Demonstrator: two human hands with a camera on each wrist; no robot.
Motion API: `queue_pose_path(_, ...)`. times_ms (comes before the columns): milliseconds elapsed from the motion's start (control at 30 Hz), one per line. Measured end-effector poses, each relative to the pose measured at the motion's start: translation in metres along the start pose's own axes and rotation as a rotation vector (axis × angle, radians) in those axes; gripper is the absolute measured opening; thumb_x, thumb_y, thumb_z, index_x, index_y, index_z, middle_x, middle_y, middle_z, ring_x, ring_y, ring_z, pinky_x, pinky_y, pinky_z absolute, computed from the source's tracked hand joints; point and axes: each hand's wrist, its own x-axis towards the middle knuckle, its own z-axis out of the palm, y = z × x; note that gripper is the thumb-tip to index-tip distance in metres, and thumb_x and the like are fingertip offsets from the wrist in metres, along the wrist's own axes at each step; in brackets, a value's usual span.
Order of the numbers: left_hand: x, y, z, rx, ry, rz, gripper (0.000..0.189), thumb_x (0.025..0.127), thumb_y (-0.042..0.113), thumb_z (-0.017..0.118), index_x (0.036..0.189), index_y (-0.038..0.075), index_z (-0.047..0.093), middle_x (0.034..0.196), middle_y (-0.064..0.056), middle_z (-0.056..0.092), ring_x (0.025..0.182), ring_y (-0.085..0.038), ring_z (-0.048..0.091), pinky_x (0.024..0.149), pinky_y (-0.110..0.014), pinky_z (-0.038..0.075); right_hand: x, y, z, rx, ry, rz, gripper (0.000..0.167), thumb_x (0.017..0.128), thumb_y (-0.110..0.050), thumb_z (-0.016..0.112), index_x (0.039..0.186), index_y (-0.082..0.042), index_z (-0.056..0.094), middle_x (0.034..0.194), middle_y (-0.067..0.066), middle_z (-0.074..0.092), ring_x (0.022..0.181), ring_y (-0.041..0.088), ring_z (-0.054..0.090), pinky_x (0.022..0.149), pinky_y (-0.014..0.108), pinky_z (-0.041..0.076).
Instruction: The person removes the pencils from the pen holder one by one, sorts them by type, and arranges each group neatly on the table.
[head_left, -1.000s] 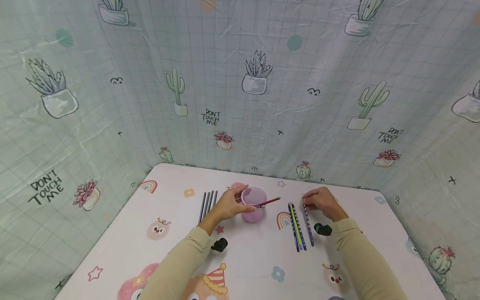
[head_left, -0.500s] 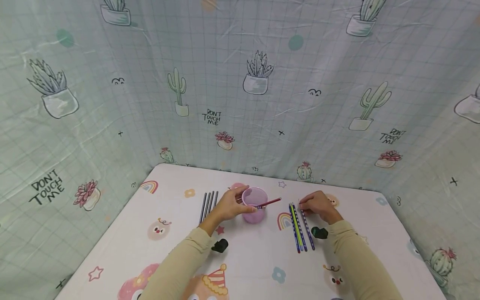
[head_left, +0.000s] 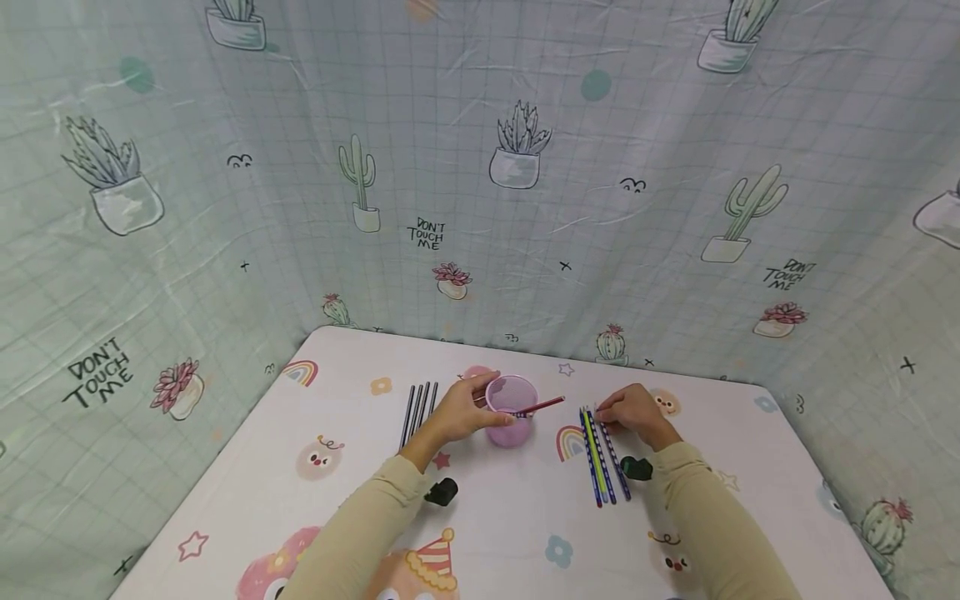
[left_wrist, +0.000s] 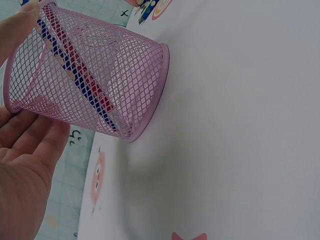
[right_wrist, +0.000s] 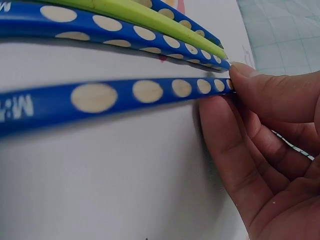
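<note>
In the head view my left hand [head_left: 457, 412] grips a pink mesh pencil cup [head_left: 510, 435] by its upper part. Leaning inside the cup are a red pencil [left_wrist: 82, 70] and a blue pencil with bare-wood dots [left_wrist: 95, 102]. My right hand [head_left: 636, 412] pinches the far tip of another dotted blue pencil [right_wrist: 100, 99] between thumb and finger. Close to its left lie a yellow-green pencil [head_left: 596, 454] and two more dotted blue pencils, one of them this near blue pencil [right_wrist: 145, 33], roughly side by side on the table.
Several dark striped pencils [head_left: 417, 408] lie in a row left of the cup, partly behind my left forearm. The white table [head_left: 517, 533] has printed cartoons. A cactus-print curtain [head_left: 465, 200] rises behind its far edge. Small black objects [head_left: 442, 492] show beside both wrists.
My right hand has shifted left with the blue pencil, so its far end now lies nearer the other pencils. The left hand and cup look unmoved.
</note>
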Motion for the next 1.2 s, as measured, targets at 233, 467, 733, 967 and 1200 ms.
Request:
queue_pose_path(233,0.000,0.001,0.000,-0.017,-0.001,-0.005,0.091,0.081,0.021,0.092,0.154,-0.006,0.044,0.154,-0.021,0.054,0.140,-0.035,0.058,0.117,-0.043,0.050,0.001,-0.001,0.001,-0.004,0.015,0.011,0.015,0.090,-0.005,0.078,0.102,0.004,0.077,0.087,0.011,0.075,0.068,0.014,0.068,0.060,0.023,0.059)
queue_pose_path(467,0.000,0.001,0.000,-0.013,-0.001,-0.010,0.094,0.081,0.023,0.091,0.156,-0.005,0.041,0.157,-0.022,0.052,0.142,-0.036,0.056,0.117,-0.045,0.049,-0.002,-0.002,0.000,-0.001,0.066,-0.053,0.022,0.091,-0.008,0.076,0.109,0.004,0.075,0.091,0.012,0.076,0.071,0.015,0.068,0.063,0.026,0.060)
queue_pose_path(733,0.000,0.002,0.001,-0.006,0.002,-0.030,0.094,0.081,0.024,0.092,0.156,-0.003,0.042,0.156,-0.020,0.053,0.141,-0.035,0.057,0.118,-0.044,0.049,-0.008,-0.014,-0.001,0.094,0.063,-0.138,0.035,0.095,-0.013,0.075,0.124,0.005,0.070,0.111,0.017,0.077,0.088,0.015,0.074,0.081,0.031,0.066)
queue_pose_path(967,-0.001,0.004,0.000,0.017,-0.001,-0.030,0.094,0.082,0.027,0.091,0.156,-0.003,0.042,0.156,-0.020,0.053,0.141,-0.035,0.057,0.117,-0.045,0.050,-0.014,-0.027,0.002,0.137,0.029,-0.210,0.041,0.095,-0.014,0.077,0.130,0.005,0.068,0.113,0.017,0.077,0.094,0.016,0.074,0.089,0.032,0.065)
queue_pose_path(1200,-0.001,0.007,0.001,-0.001,0.003,-0.038,0.092,0.082,0.023,0.091,0.155,-0.004,0.043,0.153,-0.020,0.055,0.140,-0.035,0.058,0.117,-0.046,0.050,-0.020,-0.032,0.007,0.162,-0.011,-0.293,0.045,0.094,-0.015,0.078,0.133,0.004,0.066,0.124,0.021,0.075,0.105,0.019,0.074,0.102,0.041,0.060)
